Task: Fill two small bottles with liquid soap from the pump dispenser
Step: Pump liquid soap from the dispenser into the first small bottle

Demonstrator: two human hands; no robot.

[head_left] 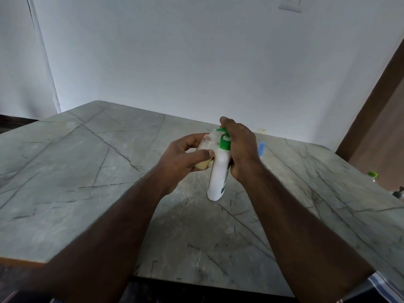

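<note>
A white pump dispenser [218,171] with a green pump head [225,142] stands on the grey marble table [87,171]. My right hand [240,149] wraps the dispenser's neck, with a finger on top of the pump head. My left hand [181,159] grips a small clear bottle [205,147], tilted, its mouth held under the green spout. The small bottle holds yellowish liquid in its lower part. A blue object [261,148], partly hidden behind my right hand, lies on the table.
A white wall rises behind the table, and a brown door or panel [376,127] stands at the right. A green-capped bottle [373,174] and a dark item [399,192] peek in at the right table edge. A striped cloth [387,287] shows at bottom right.
</note>
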